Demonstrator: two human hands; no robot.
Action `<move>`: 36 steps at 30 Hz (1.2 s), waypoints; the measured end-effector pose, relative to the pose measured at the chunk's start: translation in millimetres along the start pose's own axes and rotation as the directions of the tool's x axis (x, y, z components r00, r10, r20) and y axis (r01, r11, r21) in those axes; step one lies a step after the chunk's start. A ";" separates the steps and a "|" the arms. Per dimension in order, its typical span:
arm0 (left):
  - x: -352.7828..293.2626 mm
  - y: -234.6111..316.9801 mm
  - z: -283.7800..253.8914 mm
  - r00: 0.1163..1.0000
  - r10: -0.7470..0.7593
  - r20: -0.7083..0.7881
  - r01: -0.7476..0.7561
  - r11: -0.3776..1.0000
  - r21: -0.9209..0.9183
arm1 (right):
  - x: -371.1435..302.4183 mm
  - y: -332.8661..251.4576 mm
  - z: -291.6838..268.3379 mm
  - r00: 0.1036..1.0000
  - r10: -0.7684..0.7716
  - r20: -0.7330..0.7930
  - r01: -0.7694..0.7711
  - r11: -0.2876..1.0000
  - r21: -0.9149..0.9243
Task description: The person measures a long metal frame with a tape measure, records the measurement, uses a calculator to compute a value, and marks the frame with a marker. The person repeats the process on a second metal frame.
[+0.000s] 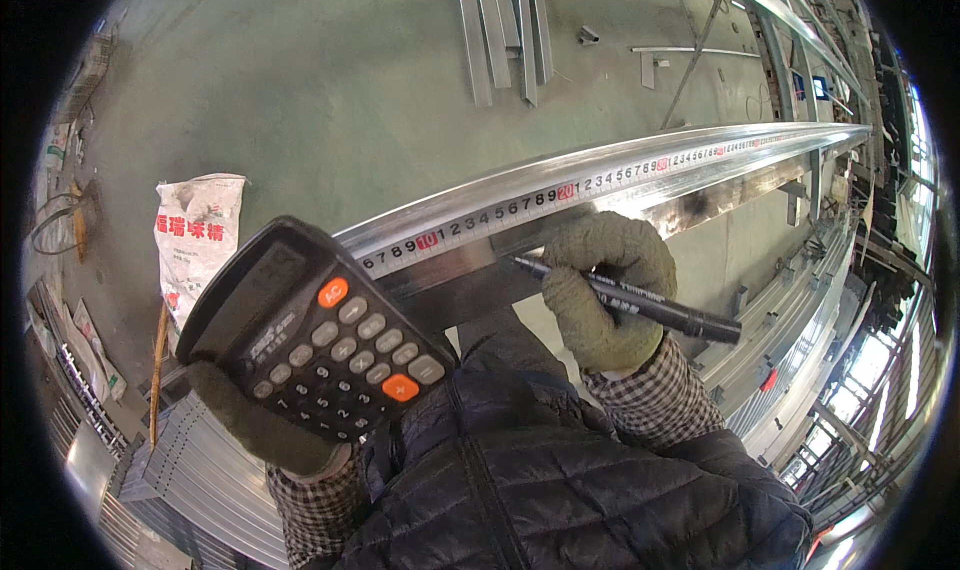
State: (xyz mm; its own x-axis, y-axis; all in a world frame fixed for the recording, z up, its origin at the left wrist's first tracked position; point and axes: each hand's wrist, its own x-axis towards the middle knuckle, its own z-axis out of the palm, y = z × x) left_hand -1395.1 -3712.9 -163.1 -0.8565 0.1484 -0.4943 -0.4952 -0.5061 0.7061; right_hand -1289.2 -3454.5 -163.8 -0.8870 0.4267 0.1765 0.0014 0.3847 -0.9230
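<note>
My left hand [250, 420], in a dark work glove, holds a black calculator [320, 345] with grey keys and two orange ones, tilted in front of my body. In my gloved right hand [605, 295] is a black marker pen [690, 320], its thin tip pointing left over a shiny metal profile [700, 210]. Along that long profile lies a white measuring tape [505, 210] with black figures and red blocks, stretching away to the far right. The calculator covers the tape's left end. My right hand is beside the profile's near edge.
Several metal channel pieces [500, 30] lie on the green floor ahead. A white printed bag [200, 230] is at the left, near a wooden stick [158, 380]. Stacked metal profiles fill the lower left [200, 470] and the right side [780, 340].
</note>
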 end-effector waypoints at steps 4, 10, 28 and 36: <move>2.6 5.9 3.2 0.951 0.006 0.308 0.063 0.975 -0.212 | -9.2 -4.4 -1.2 0.988 0.112 -0.104 -0.094 0.981 0.169; -15.6 17.7 35.0 0.984 -0.052 0.173 0.085 0.978 -0.192 | -25.5 -44.0 3.1 0.991 -0.075 -0.113 0.109 0.934 0.340; -63.7 21.2 99.7 0.803 -0.220 0.554 0.340 0.932 -0.123 | -51.7 -131.6 -50.7 0.824 -0.497 0.270 0.565 0.753 -0.338; -75.9 5.3 128.6 0.788 -0.220 0.575 0.352 0.927 -0.127 | -51.2 -128.0 -68.8 0.796 -0.534 0.285 0.604 0.724 -0.333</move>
State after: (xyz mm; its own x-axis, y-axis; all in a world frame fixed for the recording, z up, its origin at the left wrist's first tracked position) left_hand -1351.4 -3617.7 -56.6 -0.6495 0.7167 -0.2538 -0.7422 -0.5250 0.4166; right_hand -1212.2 -3469.3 -31.1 -0.8386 -0.0984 0.5359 -0.3811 0.8088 -0.4479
